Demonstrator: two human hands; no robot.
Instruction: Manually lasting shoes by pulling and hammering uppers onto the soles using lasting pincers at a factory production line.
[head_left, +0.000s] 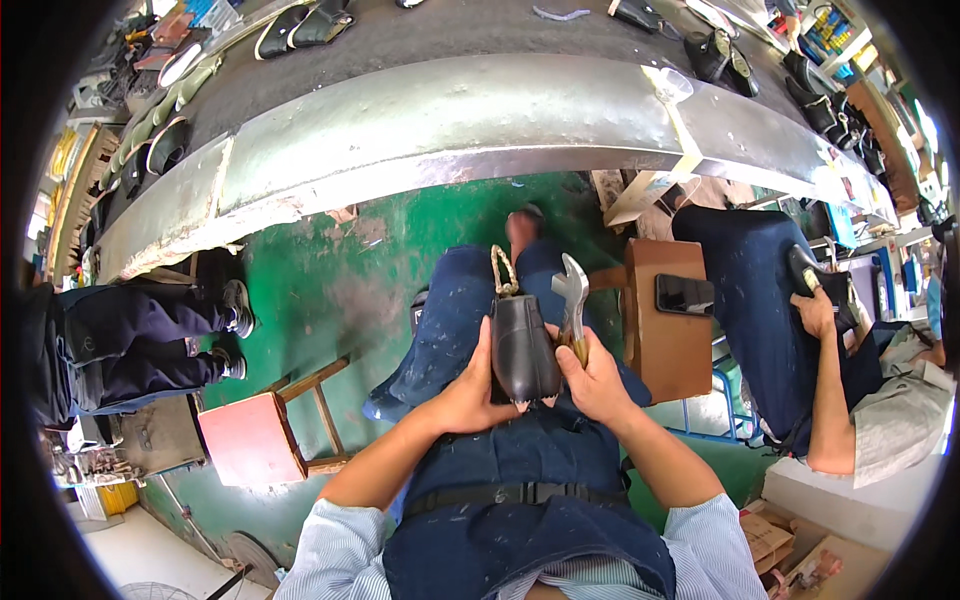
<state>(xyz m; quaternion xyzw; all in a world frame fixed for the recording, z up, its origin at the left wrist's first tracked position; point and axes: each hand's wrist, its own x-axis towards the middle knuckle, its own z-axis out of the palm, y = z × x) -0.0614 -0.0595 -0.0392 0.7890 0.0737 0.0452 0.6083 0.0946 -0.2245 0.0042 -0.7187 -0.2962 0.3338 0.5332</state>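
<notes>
A black leather shoe upper (526, 350) stretched over a form rests upright in my lap, its rounded end toward me. My left hand (470, 390) is closed along its left side, thumb under the near end. A loop of cord (504, 270) rises from its far end. In my right hand (597, 378) is a pair of lasting pincers (572, 298) with a silver hooked head and yellowish handles, held upright at the upper's right side. The fingers of that hand wrap the handles, and its thumb lies close to the leather.
Ahead runs a metal-edged conveyor (420, 110) carrying several shoes. A brown box (668, 350) with a phone (685, 294) stands right of my knees. A reddish stool (252, 440) is on the left. A co-worker's hand (815, 310) holds a dark shoe at right; another person's legs (150, 340) are at left.
</notes>
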